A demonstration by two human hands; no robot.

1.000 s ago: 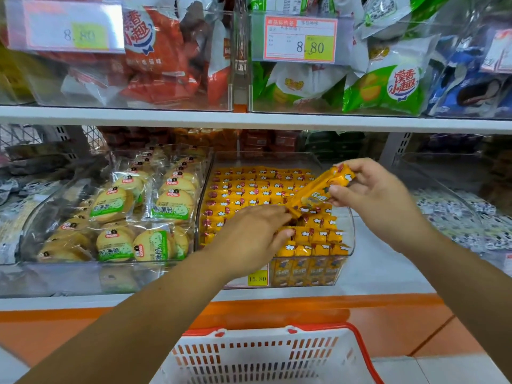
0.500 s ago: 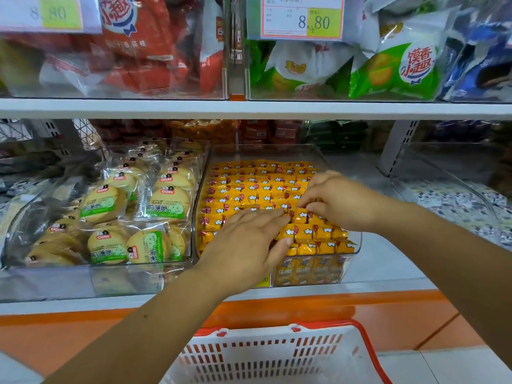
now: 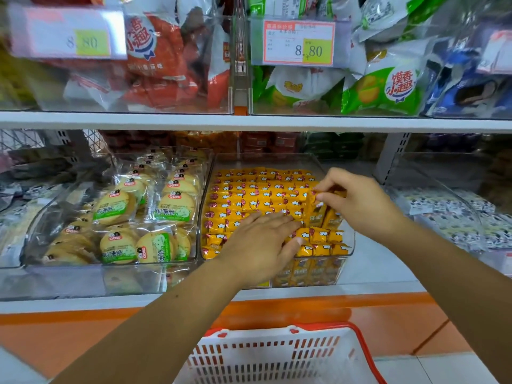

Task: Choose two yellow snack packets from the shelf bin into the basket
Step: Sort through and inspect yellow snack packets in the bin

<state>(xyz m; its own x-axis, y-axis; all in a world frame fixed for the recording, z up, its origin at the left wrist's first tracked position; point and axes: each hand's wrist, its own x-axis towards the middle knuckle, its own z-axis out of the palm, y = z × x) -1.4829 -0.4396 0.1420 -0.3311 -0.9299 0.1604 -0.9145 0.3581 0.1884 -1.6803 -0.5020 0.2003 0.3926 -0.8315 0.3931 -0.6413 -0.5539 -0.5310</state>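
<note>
A clear shelf bin (image 3: 349, 246) on the lower shelf is packed with rows of yellow snack packets (image 3: 257, 195). My left hand (image 3: 263, 242) lies flat on the front rows, fingers stretched out and holding nothing. My right hand (image 3: 357, 200) is over the bin's right side. Its thumb and fingers pinch the top of one yellow packet (image 3: 315, 216), which stands tilted up out of its row. A white basket with a red rim (image 3: 277, 356) sits below the shelf at the bottom of the view; what I see of its inside holds no packets.
A clear bin of round green-labelled biscuits (image 3: 119, 214) stands left of the yellow bin. Another clear bin (image 3: 443, 206) with black-and-white packets is on the right. The upper shelf (image 3: 249, 121) overhangs, carrying red, green and blue bags and 8.80 price tags (image 3: 299, 42).
My right hand held a packet up above the bin, dropped down to the right-hand rows, and now pinches a packet tilted up there. My left hand stayed flat on the front rows.
</note>
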